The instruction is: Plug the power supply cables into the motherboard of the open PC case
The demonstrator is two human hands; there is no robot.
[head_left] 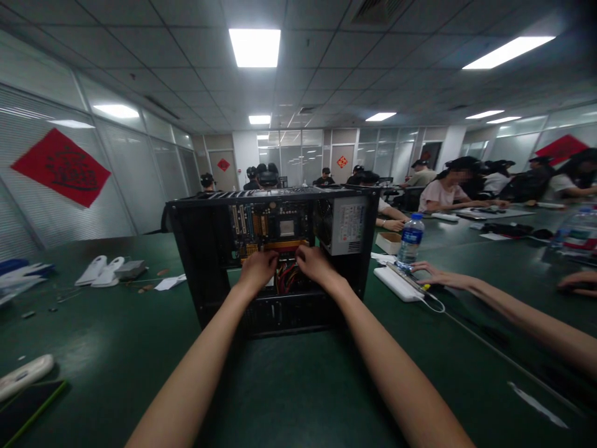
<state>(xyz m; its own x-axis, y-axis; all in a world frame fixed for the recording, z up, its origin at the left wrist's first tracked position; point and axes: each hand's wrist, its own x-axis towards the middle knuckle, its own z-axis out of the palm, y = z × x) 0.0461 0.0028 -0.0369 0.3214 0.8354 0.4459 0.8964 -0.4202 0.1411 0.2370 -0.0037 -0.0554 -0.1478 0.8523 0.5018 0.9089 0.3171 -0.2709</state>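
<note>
An open black computer case (298,309) stands upright on the table in front of me, its inside facing me. Both hands reach into it at the lower edge of the motherboard (252,223). My left hand (259,272) is closed, fingers bent at the left end of the orange-yellow memory slots (291,245). At their right end is my right hand (316,266), also closed. Whatever the fingertips pinch is hidden. Below and between the hands hangs a bundle of coloured cables (290,277). The silver power supply (349,225) sits at the case's upper right.
To the right, a co-worker's hand (438,275) rests by a white power strip (398,283) and a water bottle (411,239). White slipper-shaped pieces (106,272) and a grey block (130,269) lie left. A dark green-edged device (32,407) is at the near left. Several people sit beyond.
</note>
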